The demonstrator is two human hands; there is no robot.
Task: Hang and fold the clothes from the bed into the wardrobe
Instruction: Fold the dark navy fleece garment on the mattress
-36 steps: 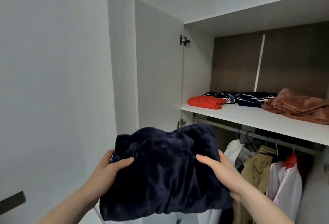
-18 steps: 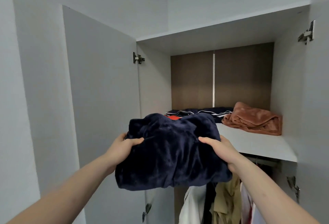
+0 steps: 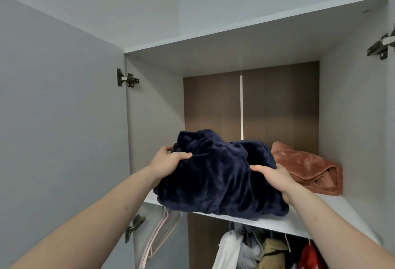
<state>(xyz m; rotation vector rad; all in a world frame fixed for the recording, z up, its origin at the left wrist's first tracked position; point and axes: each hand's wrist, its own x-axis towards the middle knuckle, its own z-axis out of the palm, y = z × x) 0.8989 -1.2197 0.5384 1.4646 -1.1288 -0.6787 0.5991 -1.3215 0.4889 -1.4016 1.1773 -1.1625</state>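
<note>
The wardrobe door stands open at my left, its hinge showing at the top of the frame and another hinge lower down.

My left hand grips the left end of the navy fleece: the thumb curls over the top of the cloth and the fingers wrap round its far side, mostly hidden in the pile.

The fleece is a thick, loosely folded bundle. It sits at the front left of the shelf, its lower edge on the board and bulging a little over the front edge. Whether its full weight is down on the shelf or partly in my hands, I cannot tell. The back of the bundle rises in a hump toward the brown back panel.

My right hand holds the right end of the fleece, thumb pressed on top and fingers curled underneath, out of sight.

Just right of the fleece, toward the back right corner of the shelf, lies a folded rust blanket; the two touch or nearly touch where the fleece overlaps it in view.

Under the shelf, pale hangers dangle at the left, and hung clothes in white, grey, khaki and red fill the right.
</note>
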